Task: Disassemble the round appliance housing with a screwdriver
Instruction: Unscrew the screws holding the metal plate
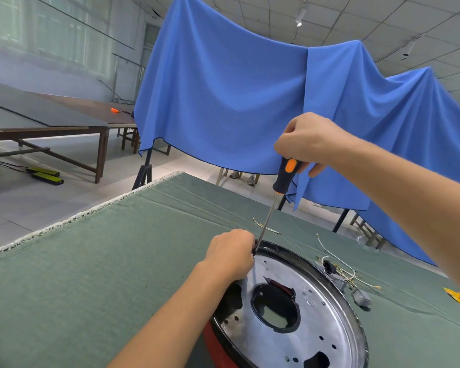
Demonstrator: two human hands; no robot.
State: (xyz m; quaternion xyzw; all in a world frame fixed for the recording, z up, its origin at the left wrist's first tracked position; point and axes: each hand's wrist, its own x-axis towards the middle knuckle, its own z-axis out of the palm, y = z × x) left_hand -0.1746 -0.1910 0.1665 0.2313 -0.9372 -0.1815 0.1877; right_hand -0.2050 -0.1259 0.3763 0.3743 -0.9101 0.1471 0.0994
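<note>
The round appliance housing (316,314) lies bottom-up at the lower right, a silver metal plate with a black rim, a red body below and a dark central hole. My left hand (230,252) grips the housing's far left rim, fingers closed around the edge. My right hand (307,140) is closed on the black and orange handle of a screwdriver (270,211). Its thin shaft slants down to the rim, and the tip meets the housing right beside my left fingers.
A green cloth (104,261) covers the table. Loose wires and small metal parts (343,274) lie right of the housing, with a yellow piece (457,297) further right. A blue sheet (237,102) hangs behind the table. Wooden tables (51,120) stand at the far left.
</note>
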